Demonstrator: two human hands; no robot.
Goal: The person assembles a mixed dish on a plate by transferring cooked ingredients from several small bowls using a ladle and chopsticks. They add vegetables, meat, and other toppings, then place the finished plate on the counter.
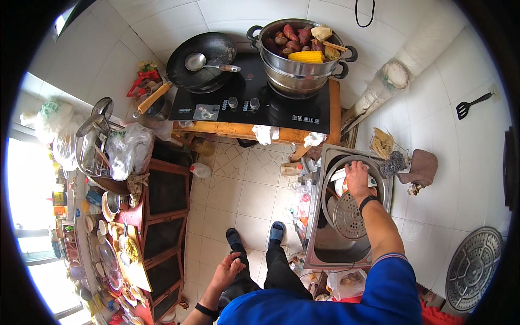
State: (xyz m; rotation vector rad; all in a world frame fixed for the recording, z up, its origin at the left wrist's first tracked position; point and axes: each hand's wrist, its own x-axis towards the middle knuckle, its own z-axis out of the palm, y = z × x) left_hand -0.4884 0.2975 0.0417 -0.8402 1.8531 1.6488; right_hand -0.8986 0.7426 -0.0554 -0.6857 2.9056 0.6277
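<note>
Over the sink at the right, my right hand reaches down onto a white bowl with orange markings. Its fingers bend over the bowl, and the fingertips are partly hidden. The bowl sits among dishes in a round metal basin. A perforated round metal plate leans below my hand, across the basin's near side. My left hand hangs in front of my body with loosely curled fingers apart and nothing in it.
Ahead, a black cooktop carries a wok with a ladle and a steamer pot of sweet potatoes and corn. Left stands a cluttered cabinet. A steamer rack leans at the right wall; a spatula hangs there.
</note>
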